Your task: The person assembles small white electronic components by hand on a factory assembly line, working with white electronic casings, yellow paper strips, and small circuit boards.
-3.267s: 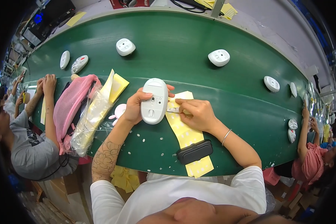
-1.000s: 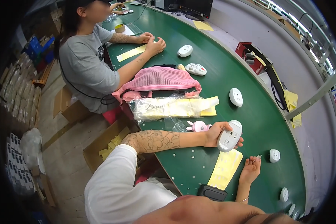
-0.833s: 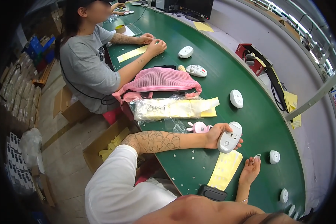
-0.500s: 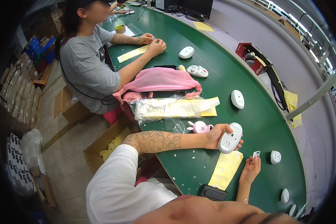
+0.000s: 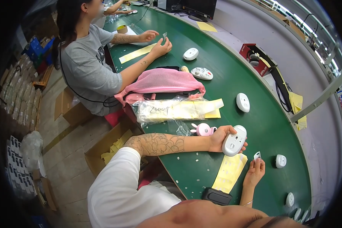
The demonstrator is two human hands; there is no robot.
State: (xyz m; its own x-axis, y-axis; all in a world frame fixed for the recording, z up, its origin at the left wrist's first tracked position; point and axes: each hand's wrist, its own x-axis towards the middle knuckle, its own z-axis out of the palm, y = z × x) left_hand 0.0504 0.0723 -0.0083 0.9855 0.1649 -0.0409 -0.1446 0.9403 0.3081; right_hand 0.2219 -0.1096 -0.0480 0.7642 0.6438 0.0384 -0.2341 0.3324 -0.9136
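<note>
My left hand [image 5: 217, 139] is closed around a white computer mouse [image 5: 234, 140], its underside with sensor opening and small switch turned up. Lower and to the right, my right hand [image 5: 254, 174] pinches a small whitish sticker [image 5: 257, 155] between thumb and fingertips. Between the two hands, a yellow sheet of stickers [image 5: 230, 173] lies on the green table, its lower end against a black holder [image 5: 217, 196]. Another white mouse [image 5: 281, 161] rests just right of my right hand. A pink rabbit-shaped case [image 5: 203, 129] sits behind my left wrist.
On the green work surface [image 5: 182, 32], more mice [image 5: 243, 102] stand in a row. A pink mesh bag [image 5: 167, 81] and a plastic-wrapped yellow sheet pack [image 5: 171, 111] lie beyond my left arm. A co-worker [image 5: 89, 62] sits at upper left. An open carton [image 5: 102, 154] stands left.
The sticker in my right hand is tilted and raised slightly. Mice on the surface have shifted a little toward me. The co-worker's hands have parted, one holding a small clear piece.
</note>
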